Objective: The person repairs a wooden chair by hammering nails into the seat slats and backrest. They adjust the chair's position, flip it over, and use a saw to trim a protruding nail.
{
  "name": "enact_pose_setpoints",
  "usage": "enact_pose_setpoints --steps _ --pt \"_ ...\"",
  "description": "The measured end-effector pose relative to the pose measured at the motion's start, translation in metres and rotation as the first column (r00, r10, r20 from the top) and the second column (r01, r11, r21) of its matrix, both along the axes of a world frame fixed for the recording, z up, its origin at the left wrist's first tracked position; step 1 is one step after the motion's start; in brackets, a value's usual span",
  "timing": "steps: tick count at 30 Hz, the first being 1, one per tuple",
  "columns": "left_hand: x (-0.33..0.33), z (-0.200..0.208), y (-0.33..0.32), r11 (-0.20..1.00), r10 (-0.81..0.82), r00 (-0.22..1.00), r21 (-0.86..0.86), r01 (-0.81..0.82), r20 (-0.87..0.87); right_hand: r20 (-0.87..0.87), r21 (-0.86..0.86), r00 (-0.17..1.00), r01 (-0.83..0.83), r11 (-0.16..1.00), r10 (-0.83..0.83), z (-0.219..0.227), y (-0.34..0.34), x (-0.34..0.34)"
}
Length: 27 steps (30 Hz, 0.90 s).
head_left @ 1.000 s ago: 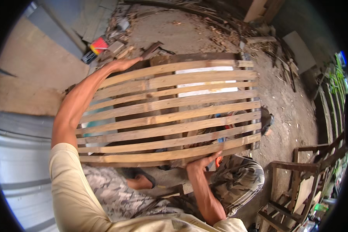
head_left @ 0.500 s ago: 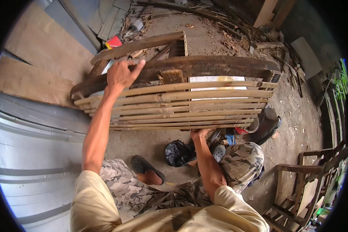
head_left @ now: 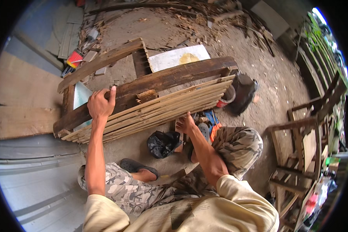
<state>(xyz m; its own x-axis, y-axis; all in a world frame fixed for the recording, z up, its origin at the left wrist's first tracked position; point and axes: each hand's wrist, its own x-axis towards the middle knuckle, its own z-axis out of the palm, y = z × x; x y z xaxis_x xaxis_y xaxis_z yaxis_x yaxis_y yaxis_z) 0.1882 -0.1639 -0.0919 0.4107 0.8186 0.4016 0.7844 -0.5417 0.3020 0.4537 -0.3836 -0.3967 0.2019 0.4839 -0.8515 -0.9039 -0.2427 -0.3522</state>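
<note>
A wooden frame with a thick, dark, worn beam (head_left: 174, 79) and a row of pale bamboo slats (head_left: 170, 104) stands tilted before me. My left hand (head_left: 100, 103) is closed over the beam near its left end, thumb pointing up. By the lower edge of the slats is my right hand (head_left: 185, 124), its fingers apart and nothing held in them. Whether its fingertips touch the slats I cannot tell. Behind the beam, a lighter rail (head_left: 102, 63) joins the frame through a dark crosspiece (head_left: 142, 63).
A black plastic bag (head_left: 163, 144) lies between my feet. A red can (head_left: 226, 96) and a dark boot-like object (head_left: 241, 94) sit right of the frame. Wooden chairs (head_left: 294, 125) stand at the right, metal sheeting (head_left: 38, 181) at the left. Wood scraps litter the far floor.
The frame has tilted and turned, its right end swinging away and its left end nearer. My right hand has come off the lower edge and its fingers have spread; my left still grips the beam.
</note>
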Motion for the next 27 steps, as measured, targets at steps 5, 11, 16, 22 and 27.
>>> enact_pose_setpoints --steps 5,11,16,22,27 --pt "-0.011 -0.023 -0.027 0.992 -0.028 0.999 0.127 0.025 0.021 0.249 0.015 0.965 -0.090 0.996 0.084 0.071 -0.034 0.012" --pt "-0.025 -0.030 -0.029 0.992 -0.035 0.999 0.122 0.032 0.023 0.782 0.015 0.621 0.075 0.997 -0.058 0.141 -0.068 0.074" --pt "-0.027 -0.026 -0.037 0.995 0.024 0.999 0.101 -0.028 0.038 0.794 0.009 0.606 0.045 0.999 -0.034 0.189 -0.080 0.115" --pt "-0.024 -0.036 -0.052 0.989 0.004 0.992 0.149 -0.023 0.129 0.953 -0.130 0.296 0.218 0.967 0.062 0.131 -0.103 0.133" --pt "-0.057 -0.049 -0.061 0.967 -0.054 0.976 0.254 -0.001 0.211 0.979 0.203 -0.065 0.355 0.913 -0.192 0.213 -0.069 0.101"
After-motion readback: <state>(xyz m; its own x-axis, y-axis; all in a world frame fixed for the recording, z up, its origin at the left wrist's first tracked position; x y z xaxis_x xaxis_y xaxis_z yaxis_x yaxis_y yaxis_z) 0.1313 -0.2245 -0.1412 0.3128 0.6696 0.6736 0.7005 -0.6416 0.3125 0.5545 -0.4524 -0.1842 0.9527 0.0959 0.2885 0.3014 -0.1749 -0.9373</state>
